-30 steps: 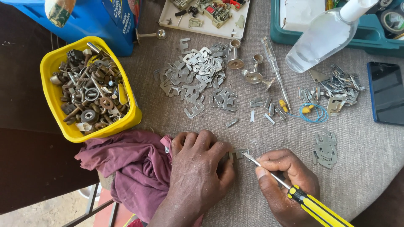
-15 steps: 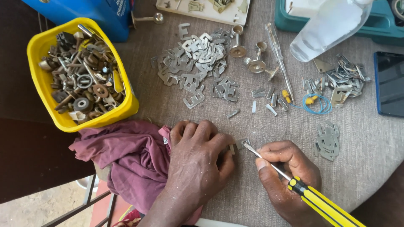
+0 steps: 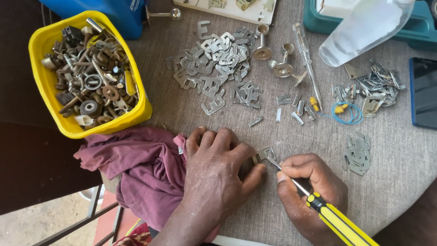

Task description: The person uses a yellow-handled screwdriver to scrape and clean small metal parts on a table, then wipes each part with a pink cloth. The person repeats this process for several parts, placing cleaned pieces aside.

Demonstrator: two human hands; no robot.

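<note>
My left hand (image 3: 218, 168) lies palm down at the table's near edge, its thumb and fingertips pinning a small grey metal bracket (image 3: 264, 152) flat on the cloth. My right hand (image 3: 309, 191) grips a screwdriver (image 3: 332, 216) with a yellow and black handle. Its thin shaft slants up to the left and the tip touches the bracket. Part of the bracket is hidden under my left thumb.
A yellow tub (image 3: 54, 114) of screws, washers and hooks stands at the left. A maroon rag (image 3: 141, 168) lies under my left wrist. A pile of flat metal brackets (image 3: 214, 68), loose knobs (image 3: 283, 69), a tester screwdriver (image 3: 307, 59), a clear bottle (image 3: 364, 27) and a phone (image 3: 423, 91) are farther back.
Both hands stay on the bracket with the screwdriver tip against it. The view has shifted slightly, so the table items sit a little higher and to the left.
</note>
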